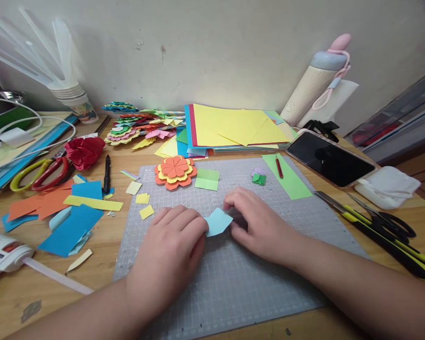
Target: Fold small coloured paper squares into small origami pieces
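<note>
A small light-blue piece of paper (219, 223) is held just over the grey cutting mat (255, 283). My left hand (179, 243) pinches its left edge, thumb and fingers closed on it. At the paper's right side is my right hand (257, 224), thumb and forefinger apart, with the fingers curled; whether it touches the paper's tip is unclear. Beyond the hands lie an orange and yellow paper flower (175, 171) and a creased light-green paper square (207, 179). Small green and purple folded pieces (259, 178) rest farther right.
Blue and orange paper scraps (72, 231), a black pen (107, 174) and a glue gun (7, 255) lie left. A utility knife (378, 238), black-handled scissors (389, 226) and a phone (331, 156) are right. Coloured paper (233, 125) is stacked by the wall.
</note>
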Motion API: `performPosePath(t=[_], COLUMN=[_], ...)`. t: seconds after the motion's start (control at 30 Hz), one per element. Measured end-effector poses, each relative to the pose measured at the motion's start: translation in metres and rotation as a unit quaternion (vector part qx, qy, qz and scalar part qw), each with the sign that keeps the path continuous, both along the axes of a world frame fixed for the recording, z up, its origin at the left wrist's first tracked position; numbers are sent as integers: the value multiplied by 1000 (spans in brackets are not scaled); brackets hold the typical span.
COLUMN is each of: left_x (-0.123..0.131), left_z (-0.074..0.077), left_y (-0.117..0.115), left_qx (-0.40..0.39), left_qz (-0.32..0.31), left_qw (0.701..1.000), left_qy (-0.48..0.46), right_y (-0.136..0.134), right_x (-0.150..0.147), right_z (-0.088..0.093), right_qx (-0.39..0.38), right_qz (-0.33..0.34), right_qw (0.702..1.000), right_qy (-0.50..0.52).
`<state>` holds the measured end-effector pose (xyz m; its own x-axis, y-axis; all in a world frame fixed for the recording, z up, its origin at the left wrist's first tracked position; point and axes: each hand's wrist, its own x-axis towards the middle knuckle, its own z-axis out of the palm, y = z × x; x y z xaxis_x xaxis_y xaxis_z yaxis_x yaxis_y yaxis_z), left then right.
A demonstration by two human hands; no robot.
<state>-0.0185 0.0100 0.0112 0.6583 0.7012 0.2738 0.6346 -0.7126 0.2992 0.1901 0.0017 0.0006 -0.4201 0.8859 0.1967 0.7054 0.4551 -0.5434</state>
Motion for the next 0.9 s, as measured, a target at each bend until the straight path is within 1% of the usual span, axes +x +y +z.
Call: performPosePath(t=[0.07, 0.17, 0.27, 0.33, 0.43, 0.5, 0.6, 0.7, 0.8, 0.83, 0.9], left_x=[-1, -2, -3, -2, -1, 0, 0, 0, 0, 0, 0], left_z=[2, 5, 5, 4, 1, -1, -1, 3, 5, 5, 2], left_y=[0, -1, -1, 0, 2, 2, 1, -1, -2, -2, -1], left_qx=[8, 19, 25, 13, -20, -31, -41, -28, 1, 1, -14], left_qz=[8, 12, 15, 21, 30, 31, 17, 4, 11, 10, 5], left_qw=[999, 998, 997, 998, 998, 996, 993, 993, 995, 996, 998], left_qy=[-32, -57, -68, -61, -53, -75, -113, -116, -95, -83, -54], right_y=[2, 2, 1, 0, -1, -3, -4, -5, -6, -6, -5], right_x=[2, 4, 4, 3, 2, 1, 1, 1, 1, 1, 0], right_z=[0, 1, 1, 1, 2, 3, 3, 3, 3, 3, 2], right_qx=[-8, 9, 41, 51, 30, 12, 11, 52, 101, 103, 84], right_qz=[-21, -12, 13, 26, 29, 29, 45, 72, 98, 100, 97], right_qw=[998, 995, 993, 992, 993, 993, 991, 990, 988, 989, 992], right_qy=[53, 98, 108, 112, 115, 117, 124, 110, 65, 45, 5])
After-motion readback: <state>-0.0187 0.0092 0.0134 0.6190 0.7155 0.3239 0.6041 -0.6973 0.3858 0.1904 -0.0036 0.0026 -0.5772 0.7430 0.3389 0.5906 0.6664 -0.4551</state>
